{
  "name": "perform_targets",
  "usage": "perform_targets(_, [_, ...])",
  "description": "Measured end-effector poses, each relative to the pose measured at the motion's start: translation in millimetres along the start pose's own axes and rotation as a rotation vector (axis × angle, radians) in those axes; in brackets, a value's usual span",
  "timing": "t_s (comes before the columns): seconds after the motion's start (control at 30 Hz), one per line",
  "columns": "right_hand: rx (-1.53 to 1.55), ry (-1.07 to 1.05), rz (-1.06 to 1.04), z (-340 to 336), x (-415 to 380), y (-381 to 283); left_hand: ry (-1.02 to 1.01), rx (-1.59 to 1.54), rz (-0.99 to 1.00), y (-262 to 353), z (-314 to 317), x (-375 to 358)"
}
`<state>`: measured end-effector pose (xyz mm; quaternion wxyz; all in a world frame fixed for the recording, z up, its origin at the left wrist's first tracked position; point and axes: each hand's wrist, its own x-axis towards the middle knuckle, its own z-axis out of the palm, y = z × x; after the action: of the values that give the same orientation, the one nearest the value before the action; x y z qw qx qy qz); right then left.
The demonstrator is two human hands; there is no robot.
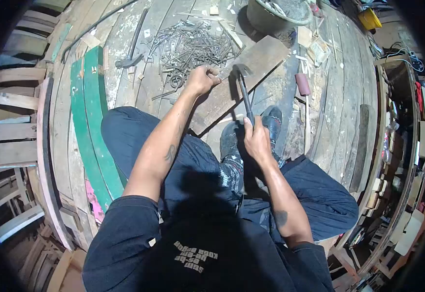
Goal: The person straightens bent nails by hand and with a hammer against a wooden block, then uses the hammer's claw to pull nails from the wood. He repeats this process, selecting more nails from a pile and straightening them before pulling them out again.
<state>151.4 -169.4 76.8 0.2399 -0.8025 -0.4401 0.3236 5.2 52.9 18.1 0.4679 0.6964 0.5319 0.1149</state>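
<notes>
My right hand (258,141) is wrapped round the handle of a claw hammer (245,92), whose dark head is over a wooden plank (261,61). The plank lies at a slant in front of my feet. Close to its left edge, my left hand (203,80) is closed in a pinch; whatever is between the fingertips is too small to make out. Just beyond that hand, a heap of loose nails (193,46) is spread on the floorboards.
A bucket (278,17) stands beyond the plank. Another hammer (130,61) lies left of the nails. Green boards (88,117) flank my left knee. On the right lies a stick with a pinkish cylinder (302,84). Timber pieces (15,102) line the left side; a cluttered shelf (402,160) runs along the right.
</notes>
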Motion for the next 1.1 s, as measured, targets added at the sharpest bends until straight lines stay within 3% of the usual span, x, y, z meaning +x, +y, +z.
perform_targets(0.47, [0.044, 0.087, -0.136, -17, -2, -20, 0.027, 0.052, 0.087, -8, 5, 4])
perform_targets(0.83, [-0.074, 0.005, 0.001, -3, -1, 7, 0.049, 0.045, 0.069, -8, 5, 5])
perform_targets(1.03, [0.014, 0.073, -0.055, -14, -3, -15, 0.011, -0.035, 0.07, -18, 8, 12])
perform_targets(1.1, [0.138, 0.153, -0.19, -15, -3, -20, 0.014, 0.013, 0.062, -14, 7, 10])
